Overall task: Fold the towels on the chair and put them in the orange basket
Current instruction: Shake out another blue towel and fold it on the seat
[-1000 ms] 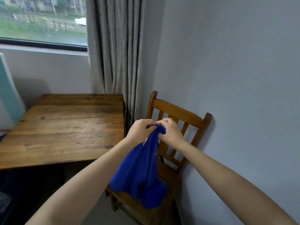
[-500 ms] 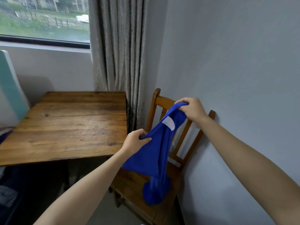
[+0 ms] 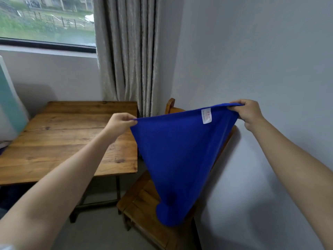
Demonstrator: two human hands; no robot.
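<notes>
A blue towel (image 3: 177,152) with a white label near its top edge hangs stretched between my two hands above the wooden chair (image 3: 142,201). My left hand (image 3: 119,121) pinches the towel's left top corner. My right hand (image 3: 249,112) pinches the right top corner, a little higher. The towel narrows downward and its bunched lower end hangs just over the chair seat. It hides most of the chair back. No orange basket is in view.
A wooden table (image 3: 59,138) stands to the left of the chair. A grey curtain (image 3: 126,56) hangs in the corner behind them, with a window (image 3: 46,20) to its left. The grey wall (image 3: 261,60) runs close along the chair's right side. A teal and white object (image 3: 9,103) stands at the table's left end.
My hands have moved apart, the left to the left and the right up and to the right. The bunched towel has been spread out between them and lifted off the seat.
</notes>
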